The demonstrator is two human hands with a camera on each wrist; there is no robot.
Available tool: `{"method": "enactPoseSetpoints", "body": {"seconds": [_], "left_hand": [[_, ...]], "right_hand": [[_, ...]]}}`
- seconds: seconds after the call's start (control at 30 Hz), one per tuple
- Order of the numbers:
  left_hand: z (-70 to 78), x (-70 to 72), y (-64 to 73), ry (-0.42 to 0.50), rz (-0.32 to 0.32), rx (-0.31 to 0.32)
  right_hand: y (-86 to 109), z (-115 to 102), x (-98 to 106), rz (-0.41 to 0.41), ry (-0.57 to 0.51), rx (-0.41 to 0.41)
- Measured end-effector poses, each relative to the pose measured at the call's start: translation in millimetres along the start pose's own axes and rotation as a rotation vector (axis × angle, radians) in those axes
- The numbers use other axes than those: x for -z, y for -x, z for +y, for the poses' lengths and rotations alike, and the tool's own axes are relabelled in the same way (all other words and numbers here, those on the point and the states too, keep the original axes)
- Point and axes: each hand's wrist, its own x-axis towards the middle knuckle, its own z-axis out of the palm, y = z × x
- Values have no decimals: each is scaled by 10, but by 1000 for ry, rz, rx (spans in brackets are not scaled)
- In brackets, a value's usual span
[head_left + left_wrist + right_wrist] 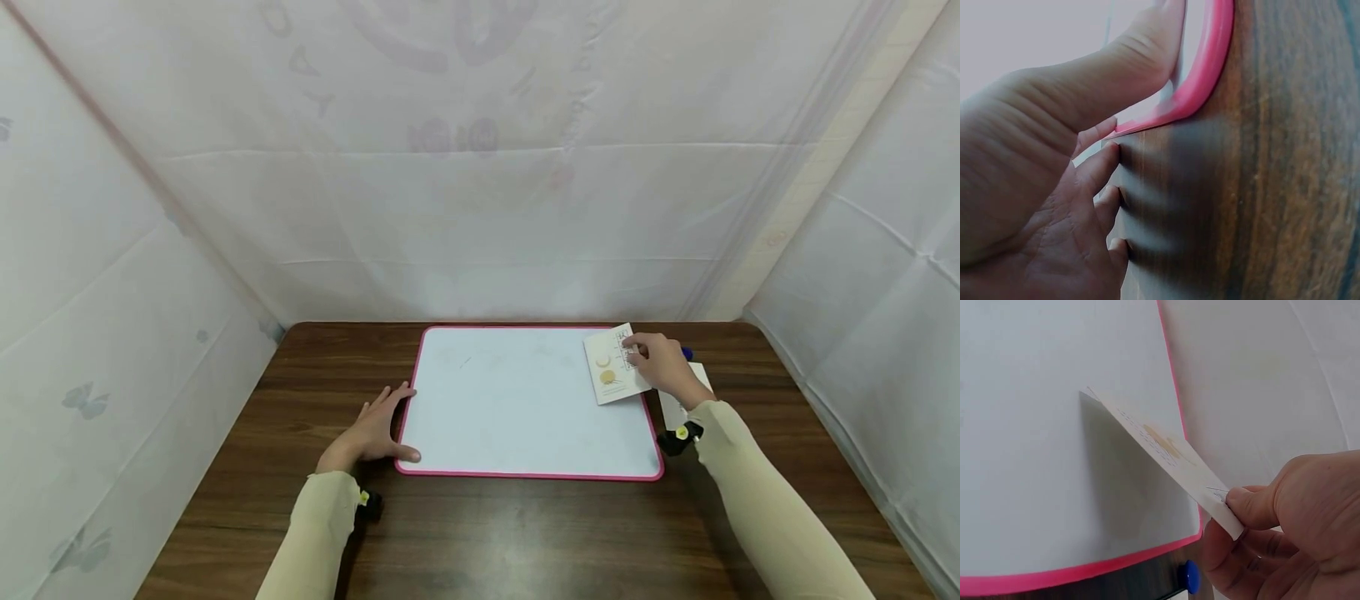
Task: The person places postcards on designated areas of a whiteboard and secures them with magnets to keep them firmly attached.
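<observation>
A whiteboard (510, 408) with a pink frame lies flat on the wooden table. My left hand (372, 429) rests at its left edge, thumb over the near left corner and fingers spread along the side. In the left wrist view the thumb (1129, 69) lies over the pink rim and the other fingertips touch the tabletop. Above the board's far right part, my right hand (663, 364) pinches a printed white card (611, 379) by one edge. The right wrist view shows this card (1160, 456) tilted, with thumb on top and fingers beneath, its shadow falling on the board.
Right of the board lies a white sheet or card (672, 410), partly under my right wrist. A blue-capped item (687, 353), perhaps a marker, sits behind it. Pale cloth walls (495, 208) enclose the table (480, 533) at the back and sides.
</observation>
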Motion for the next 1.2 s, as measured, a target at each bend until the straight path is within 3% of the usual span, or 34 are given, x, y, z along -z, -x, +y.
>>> {"method": "enactPoseSetpoints", "body": {"seconds": [0.53,1.03,1.2], "left_hand": [[3,-7,6,12,4,-4],[-7,4,17,17,3,-7],[-23,-2,13,14,5,-3]], "right_hand": [[-46,-85,-127,-46,10,-31],[-62,-137,-256,-85,143,-41],[-68,-161,-299,-118,192,-83]]}}
